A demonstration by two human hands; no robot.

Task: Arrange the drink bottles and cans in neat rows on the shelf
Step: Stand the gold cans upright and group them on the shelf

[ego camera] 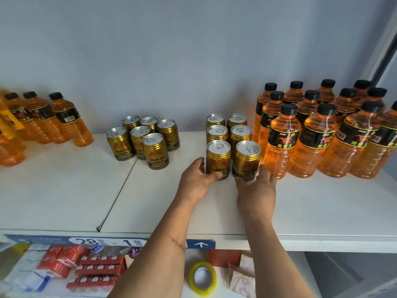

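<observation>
Gold cans (pixel 218 159), twelve, six gripped-front block, six loose

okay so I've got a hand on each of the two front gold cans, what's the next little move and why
Probably let go of both front cans and reach for the loose cluster of six cans to the left. The left hand grips the left front can and the right hand the right front can; both already stand upright, lined up with the two pairs behind, while that cluster sits unevenly.
</observation>
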